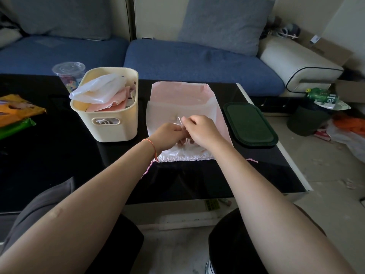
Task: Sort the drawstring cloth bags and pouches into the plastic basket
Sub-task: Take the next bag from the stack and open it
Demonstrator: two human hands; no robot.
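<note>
Both hands met over the bags [183, 107] stacked flat on the black table [59, 165], just right of the basket [110, 123]. The left hand [167, 135] had its fingers curled in, pinching a thin white cord [179, 121] that looped up between the two hands. The right hand [199, 130] was curled too, thumb and forefinger nipped together on the same cord, the other fingers tucked down against the cloth. Neither hand was spread at all; both were drawn narrow on that string. Under them lay a whitish bag, its gathered satin mouth [183, 156] toward the person, with a pink drawstring [147, 170] trailing out at the left and a short end showing at the right. A pink bag lay beneath it, sticking out at the far side. The basket, cream plastic with a slot handle, stood on the table already holding pink cloth and a white plastic bag [98, 89] spilling over its rim. Behind it stood a clear lidded cup [68, 75]. A dark green lid [249, 124] lay flat right of the bags, close to the table's edge. At the far left were orange and green packets [15, 113]. A red thread bracelet [151, 146] circled the left wrist. Beyond the table ran a blue sofa [197, 62].
</note>
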